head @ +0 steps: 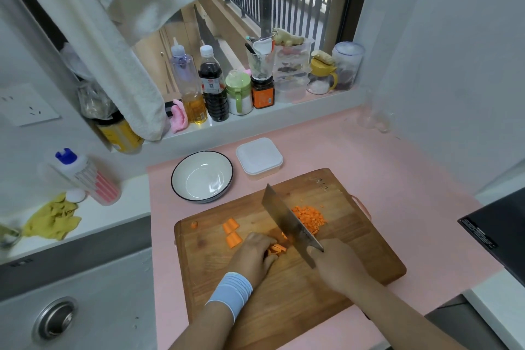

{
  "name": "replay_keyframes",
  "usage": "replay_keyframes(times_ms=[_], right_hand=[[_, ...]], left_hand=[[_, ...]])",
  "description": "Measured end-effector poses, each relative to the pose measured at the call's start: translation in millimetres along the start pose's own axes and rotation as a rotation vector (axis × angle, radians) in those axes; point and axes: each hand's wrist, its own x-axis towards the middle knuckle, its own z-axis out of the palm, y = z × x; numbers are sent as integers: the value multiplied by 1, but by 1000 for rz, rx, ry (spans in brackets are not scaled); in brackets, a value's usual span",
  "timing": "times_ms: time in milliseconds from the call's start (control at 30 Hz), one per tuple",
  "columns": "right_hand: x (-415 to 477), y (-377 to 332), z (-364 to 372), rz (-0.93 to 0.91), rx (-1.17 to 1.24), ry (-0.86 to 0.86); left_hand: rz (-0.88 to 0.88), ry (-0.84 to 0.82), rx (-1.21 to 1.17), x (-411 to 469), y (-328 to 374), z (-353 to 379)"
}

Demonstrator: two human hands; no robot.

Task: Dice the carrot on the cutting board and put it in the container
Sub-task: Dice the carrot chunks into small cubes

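Lower centre of the frame, on the wooden cutting board (355, 250): the left hand (252, 256) lies knuckles up, fingers curled, their tips pressing down on a small bundle of carrot strips (277, 248). The right hand (338, 267) is closed round the handle of a cleaver (287, 221); the handle itself is hidden under the hand, so the exact grip cannot be made out. The blade stands on edge, tilted, running from the hand up towards the middle of the frame, its lower part just beside the strips and the left fingertips.

Carrot, condition: the strips are thin and orange, partly covered by the left hand. A heap of diced carrot (308, 217) lies on the board to the right of the blade. Two uncut carrot chunks (231, 231) lie left of the blade, near the left hand. One small carrot end (194, 224) lies alone near the board's left edge.

Both forearms enter from the bottom edge and converge on the board. A pale blue wristband (231, 291) sits on the left wrist.

Beyond the board's far edge stand a white-lidded square container (259, 158) and, to its left, a dark-rimmed bowl (202, 176).
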Motion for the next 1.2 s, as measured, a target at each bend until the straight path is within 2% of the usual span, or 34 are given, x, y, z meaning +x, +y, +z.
replay_keyframes(times_ms=[133, 400, 533, 700, 867, 1067, 1200], right_hand=[[-1, 4, 7, -10, -32, -7], [-1, 5, 12, 0, -64, 0], [-2, 4, 10, -8, -47, 10], [-3, 8, 10, -15, -52, 24], [-4, 10, 10, -11, -74, 44], [-4, 10, 13, -16, -39, 52], [-9, 8, 24, -29, -157, 94]], left_hand=[[-116, 59, 1, -9, 2, 2], [-221, -10, -26, -11, 5, -2], [-263, 9, -37, -13, 8, -1], [-87, 33, 33, -11, 14, 2], [36, -57, 54, -1, 14, 0], [-49, 75, 16, -15, 5, 2], [-141, 133, 3, -31, 4, -4]])
